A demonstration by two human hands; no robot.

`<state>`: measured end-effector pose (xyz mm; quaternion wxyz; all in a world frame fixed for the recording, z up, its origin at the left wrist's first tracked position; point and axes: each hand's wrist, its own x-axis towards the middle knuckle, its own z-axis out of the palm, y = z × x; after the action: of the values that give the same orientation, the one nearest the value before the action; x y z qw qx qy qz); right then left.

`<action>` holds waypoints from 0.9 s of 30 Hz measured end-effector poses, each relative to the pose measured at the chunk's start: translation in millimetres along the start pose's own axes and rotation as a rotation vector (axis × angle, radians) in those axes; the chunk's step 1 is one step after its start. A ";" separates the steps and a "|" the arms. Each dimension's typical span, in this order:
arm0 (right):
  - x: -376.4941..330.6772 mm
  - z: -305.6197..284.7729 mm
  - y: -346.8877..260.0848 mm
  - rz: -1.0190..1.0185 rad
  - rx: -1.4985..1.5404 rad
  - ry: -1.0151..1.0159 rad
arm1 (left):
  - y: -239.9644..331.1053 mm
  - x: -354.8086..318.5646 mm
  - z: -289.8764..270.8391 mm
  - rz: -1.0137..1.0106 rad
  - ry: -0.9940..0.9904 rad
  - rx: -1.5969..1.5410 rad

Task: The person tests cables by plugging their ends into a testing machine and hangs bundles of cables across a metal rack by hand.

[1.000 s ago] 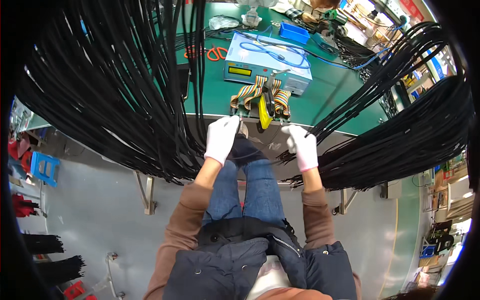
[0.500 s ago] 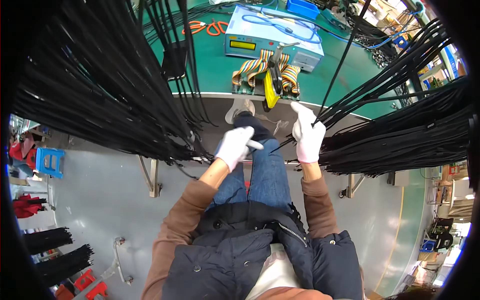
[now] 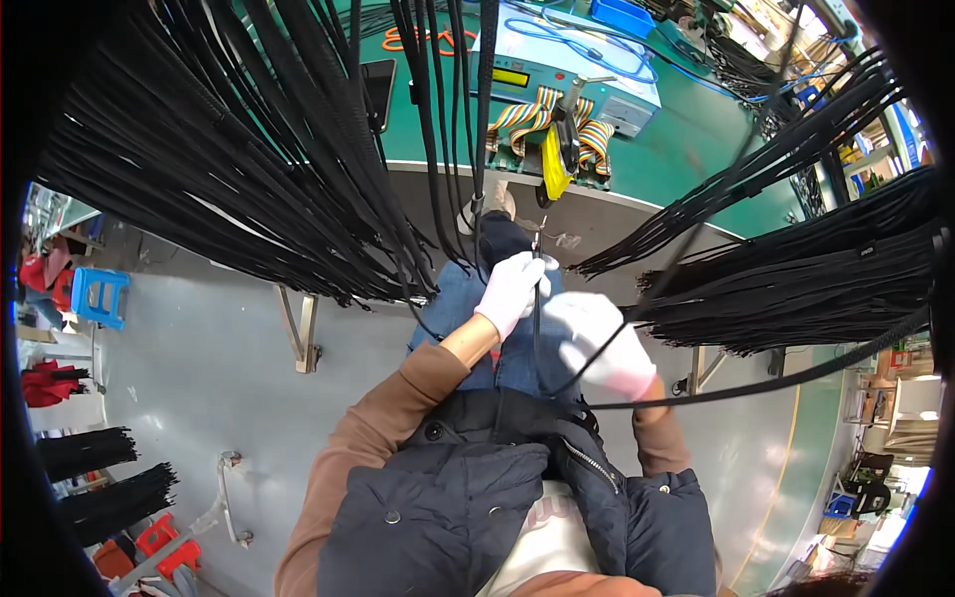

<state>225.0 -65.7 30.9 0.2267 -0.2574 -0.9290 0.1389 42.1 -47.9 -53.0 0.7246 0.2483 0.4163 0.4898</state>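
My left hand (image 3: 513, 291), in a white glove, is closed around a black cable (image 3: 538, 328) above my lap. The cable's thin end points up past the fingertips. From that hand the cable hangs down in a loop toward my lap. My right hand (image 3: 600, 346), also gloved in white, is just to the right and smeared by motion, so its fingers cannot be read. A dark cable strand crosses in front of it. Beyond my hands, at the table edge, stands a fixture with a metal lever clamp, a yellow part (image 3: 554, 171) and striped ribbon cables (image 3: 595, 141).
Thick bundles of black cables hang at left (image 3: 229, 169) and right (image 3: 796, 269). On the green table (image 3: 686, 164) stand a light-blue instrument box (image 3: 567, 70), a dark phone (image 3: 378, 92), orange-handled scissors (image 3: 403, 40) and a blue bin (image 3: 622, 14). A blue stool (image 3: 99, 297) stands at left.
My left hand has moved right and now holds a cable end. My right hand has come down from the right bundle toward my lap, and a cable now loops across beside it.
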 end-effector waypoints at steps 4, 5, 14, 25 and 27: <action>13.1 40.0 48.1 0.475 0.282 0.226 | -10.8 0.5 0.2 0.444 -0.015 0.388; 22.0 46.8 58.7 0.643 0.492 0.330 | -13.2 2.1 1.1 0.589 -0.021 0.519; 68.7 40.3 61.5 0.697 1.324 0.610 | 52.9 -8.8 6.5 0.544 0.278 0.518; 73.4 32.6 52.6 0.807 1.174 0.625 | 83.3 12.7 4.4 0.589 0.382 0.384; 73.1 33.5 53.4 0.808 1.156 0.622 | 84.9 14.3 3.8 0.583 0.377 0.376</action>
<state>174.7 13.4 7.6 0.5076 -0.4446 -0.4360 0.5955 5.1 -0.9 9.0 0.4079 0.3905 0.5365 0.6271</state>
